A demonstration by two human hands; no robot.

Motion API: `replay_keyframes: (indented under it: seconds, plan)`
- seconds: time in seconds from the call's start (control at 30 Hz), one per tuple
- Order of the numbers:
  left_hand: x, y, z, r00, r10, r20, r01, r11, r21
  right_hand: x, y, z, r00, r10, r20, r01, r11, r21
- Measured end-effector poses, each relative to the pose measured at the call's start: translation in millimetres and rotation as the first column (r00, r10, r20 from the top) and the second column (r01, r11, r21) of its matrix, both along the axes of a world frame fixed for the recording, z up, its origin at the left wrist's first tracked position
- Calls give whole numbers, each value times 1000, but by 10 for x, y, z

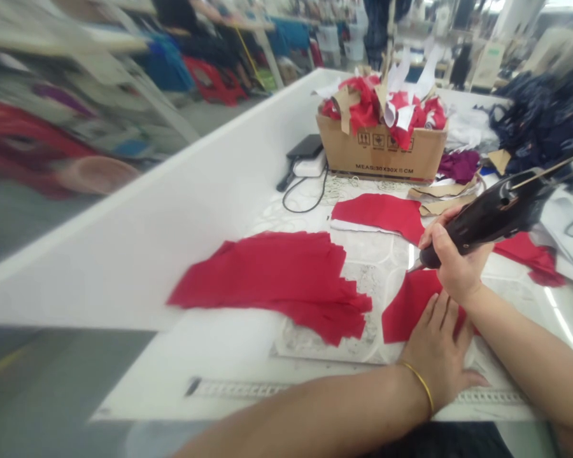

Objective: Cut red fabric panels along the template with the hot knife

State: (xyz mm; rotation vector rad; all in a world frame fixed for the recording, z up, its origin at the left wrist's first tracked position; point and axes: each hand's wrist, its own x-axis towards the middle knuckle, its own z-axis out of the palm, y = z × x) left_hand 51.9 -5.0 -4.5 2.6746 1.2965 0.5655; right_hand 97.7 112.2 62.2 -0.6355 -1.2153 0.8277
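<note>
A piece of red cloth (401, 312) lies close to the near edge of a white desk (167, 375), right of its middle, pinned under a worker's left hand (437, 353), which is spread flat and grasps nothing. The right hand (461, 270) is clenched around a black handheld tool (496, 207), its metal tip (413, 264) at the cloth's far edge; whether the two touch cannot be told. Should the cloth slide or the wrist turn, the tip could stray off line and mark the piece, or skid toward the left fingertips, which lie near it. The crossed forearms may leave little room to correct. To the left, a fanned stack of red pieces (267, 270) reaches toward the desk's left edge, where a careless elbow could push it askew. Beyond the tip lies another red panel (379, 213) over white material. Toward the far edge stands a cardboard box (382, 152), heaped with scraps (363, 102) that could spill if it were bumped. A measuring strip (243, 388) runs along the near edge.
</note>
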Motion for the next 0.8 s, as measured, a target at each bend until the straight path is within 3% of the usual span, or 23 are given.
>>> replay_keyframes:
  seconds: [0.23,0.53,0.8]
  plan:
    - [7,-6,15,999,4,34,-3,999,-33,15,-157,31,988,156,-19,-155,988,25]
    - [22,0,-4,1000,11,17,-10,999,-37,3,-224,51,985,167,-29,-166,985,39]
    - [30,-10,14,1000,4,8,-3,992,-124,-18,-381,89,964,265,-27,-264,964,43]
